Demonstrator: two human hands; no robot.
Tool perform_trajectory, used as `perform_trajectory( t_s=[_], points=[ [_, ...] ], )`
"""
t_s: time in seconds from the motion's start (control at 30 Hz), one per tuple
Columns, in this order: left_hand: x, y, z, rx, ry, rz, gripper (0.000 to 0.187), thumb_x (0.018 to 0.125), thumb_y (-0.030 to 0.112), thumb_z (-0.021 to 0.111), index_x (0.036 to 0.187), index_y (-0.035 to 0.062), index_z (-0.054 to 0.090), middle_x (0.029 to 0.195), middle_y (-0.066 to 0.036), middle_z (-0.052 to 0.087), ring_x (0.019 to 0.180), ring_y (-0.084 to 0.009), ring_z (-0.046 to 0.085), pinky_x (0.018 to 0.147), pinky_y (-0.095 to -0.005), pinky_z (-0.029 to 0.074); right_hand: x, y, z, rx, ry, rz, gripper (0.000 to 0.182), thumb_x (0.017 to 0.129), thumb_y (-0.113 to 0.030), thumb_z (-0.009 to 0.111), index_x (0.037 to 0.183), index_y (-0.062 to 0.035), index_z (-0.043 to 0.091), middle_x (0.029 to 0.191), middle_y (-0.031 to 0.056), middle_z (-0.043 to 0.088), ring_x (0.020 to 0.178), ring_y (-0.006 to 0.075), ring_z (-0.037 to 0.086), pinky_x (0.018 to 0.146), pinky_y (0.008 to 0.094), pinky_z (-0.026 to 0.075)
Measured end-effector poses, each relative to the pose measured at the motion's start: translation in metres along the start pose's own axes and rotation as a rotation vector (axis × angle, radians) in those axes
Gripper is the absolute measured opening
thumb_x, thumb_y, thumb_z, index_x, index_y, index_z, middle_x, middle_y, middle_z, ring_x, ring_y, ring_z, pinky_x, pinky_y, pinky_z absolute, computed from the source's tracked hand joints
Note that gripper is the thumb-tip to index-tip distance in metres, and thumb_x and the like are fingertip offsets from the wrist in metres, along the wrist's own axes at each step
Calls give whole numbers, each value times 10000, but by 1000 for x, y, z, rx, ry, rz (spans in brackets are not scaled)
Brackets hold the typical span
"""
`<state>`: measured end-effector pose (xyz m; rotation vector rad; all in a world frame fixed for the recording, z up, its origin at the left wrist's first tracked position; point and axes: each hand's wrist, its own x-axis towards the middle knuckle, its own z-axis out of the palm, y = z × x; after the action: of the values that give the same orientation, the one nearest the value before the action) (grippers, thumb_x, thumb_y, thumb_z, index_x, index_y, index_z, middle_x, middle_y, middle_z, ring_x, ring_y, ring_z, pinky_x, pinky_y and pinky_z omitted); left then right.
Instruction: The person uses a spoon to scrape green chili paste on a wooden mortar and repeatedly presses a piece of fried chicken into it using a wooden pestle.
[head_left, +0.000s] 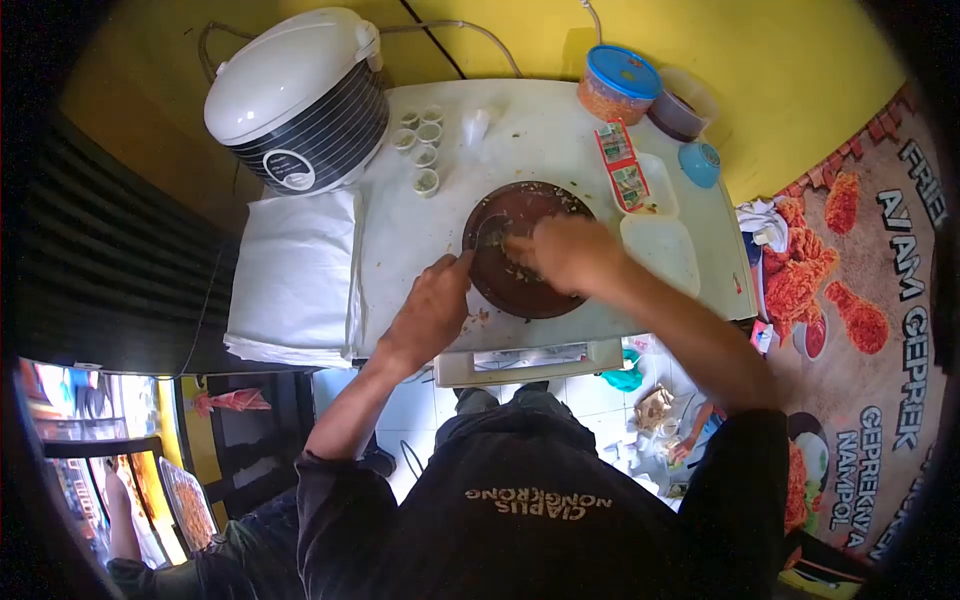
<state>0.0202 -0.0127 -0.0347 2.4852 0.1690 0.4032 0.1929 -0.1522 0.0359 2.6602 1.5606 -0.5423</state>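
Note:
On the white table, a round brown mortar dish (530, 300) holds pale and greenish crushed bits. My left hand (437, 300) is closed around the handle of a metal spoon (490, 228), whose bowl rests inside the dish at its left. Over the dish's right half, my right hand (578, 255) is a blurred fist. A short brown pestle (518, 246) seems to point left from it into the crushed food; most of it is hidden by the fingers. Crumbs lie around the dish.
A rice cooker (300, 110) and stacked white paper sheets (295, 270) stand left. Several small cups (426, 181) sit behind. At right are a blue-lidded tub (620, 85), a dark-filled container (683, 105), a blue bowl (700, 164), red sachets (622, 167) and a white foam box (660, 250).

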Motion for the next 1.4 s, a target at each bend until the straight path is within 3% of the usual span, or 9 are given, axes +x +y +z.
perform_trajectory(
  t_s=[0.1, 0.17, 0.23, 0.33, 0.53, 1.17, 1.23, 1.3, 1.4],
  points=[
    [-4, 0, 0, -39, -22, 1, 454, 829, -64, 479, 1282, -62, 458, 1065, -276, 551, 997, -444, 546, 888, -496, 445, 2, 7, 25, 28, 156, 23, 387, 930, -330, 528, 819, -9, 714, 802, 196, 702, 764, 322, 711, 648, 465, 552],
    [1, 4, -4, -2, -123, -84, 457, 834, -57, 477, 1290, -55, 452, 1078, -276, 549, 1009, -441, 542, 895, -495, 446, 19, 6, -25, 133, -328, 182, 451, 937, -389, 527, 797, 1, 707, 805, 200, 701, 762, 324, 708, 649, 454, 554],
    [3, 8, -12, 0, -159, -103, 454, 837, -53, 478, 1290, -50, 450, 1084, -274, 547, 1007, -438, 543, 895, -494, 446, 14, 19, -20, 89, -339, 117, 470, 940, -423, 528, 837, 2, 701, 819, 180, 706, 717, 329, 703, 620, 438, 555],
    [-5, 3, -8, -14, -135, -106, 447, 838, -49, 478, 1284, -42, 453, 1082, -271, 546, 994, -437, 547, 891, -498, 446, -29, 15, 30, -154, 370, -240, 417, 921, -381, 583, 1005, 28, 583, 731, 164, 660, 578, 354, 662, 515, 432, 523],
    [1, 8, -15, -14, -101, -54, 477, 787, -113, 467, 1261, -60, 489, 963, -255, 583, 897, -425, 584, 817, -487, 467, -17, -6, 71, -304, 484, 48, 412, 931, -365, 585, 1004, 37, 530, 748, 171, 666, 635, 425, 645, 595, 471, 529],
    [-2, 20, 3, -36, 141, 19, 482, 777, -139, 478, 1253, -70, 501, 932, -243, 598, 882, -425, 582, 781, -485, 469, 13, 54, 3, 348, 57, 81, 666, 985, -524, 431, 896, 113, 602, 861, 317, 657, 820, 472, 661, 723, 533, 518],
    [-3, 20, 0, -46, 139, 24, 476, 780, -142, 472, 1250, -69, 502, 929, -244, 601, 878, -425, 587, 778, -484, 472, 7, 37, -22, 361, -279, 254, 666, 978, -554, 424, 910, 82, 612, 826, 298, 651, 866, 417, 663, 759, 514, 491],
    [1, 20, -6, -91, -8, -82, 500, 762, -98, 506, 1260, -112, 458, 959, -254, 571, 892, -429, 567, 806, -486, 460, 0, 34, 36, 61, 189, 150, 563, 966, -476, 486, 962, 78, 586, 834, 265, 660, 802, 412, 678, 664, 518, 520],
    [1, 14, 0, -107, 43, -58, 483, 762, -101, 502, 1243, -116, 465, 942, -246, 572, 880, -425, 570, 798, -482, 462, -2, 14, 20, 25, 106, 168, 523, 965, -421, 491, 1098, 81, 554, 881, 260, 665, 791, 427, 673, 686, 524, 532]
  ],
)
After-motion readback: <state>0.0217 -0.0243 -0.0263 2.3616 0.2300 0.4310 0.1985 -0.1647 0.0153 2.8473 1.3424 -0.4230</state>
